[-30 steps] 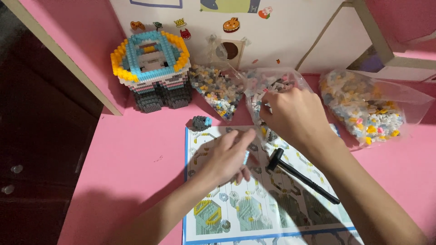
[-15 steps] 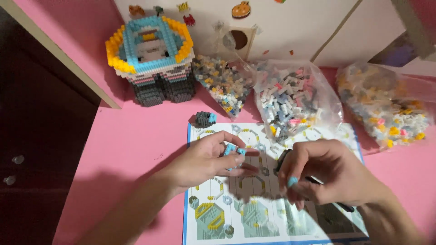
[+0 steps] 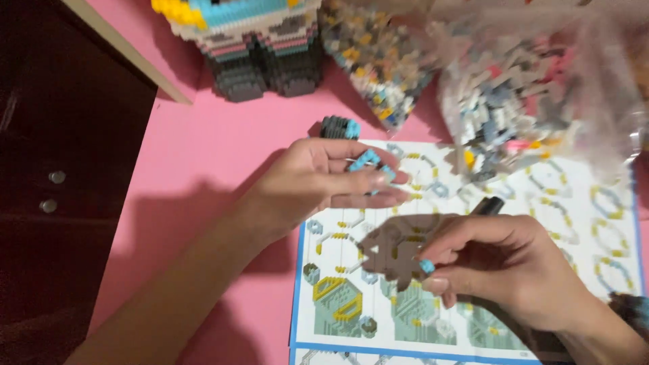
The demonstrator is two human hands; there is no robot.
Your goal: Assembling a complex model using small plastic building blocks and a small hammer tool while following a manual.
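Camera has dropped closer since before. Left hand (image 3: 318, 186) pinches blue bricks (image 3: 368, 162); right hand (image 3: 503, 267) pinches one blue brick (image 3: 426, 266) over the sheet (image 3: 541, 203), mid worktop (image 3: 223, 149). Two bags.

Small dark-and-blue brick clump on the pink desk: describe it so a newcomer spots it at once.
Start at the printed instruction sheet on the pink desk. Just off its top-left corner, above the left hand, sits the small brick clump. Unlike the big striped model and bagged bricks, it lies loose, dark grey with a light-blue end.
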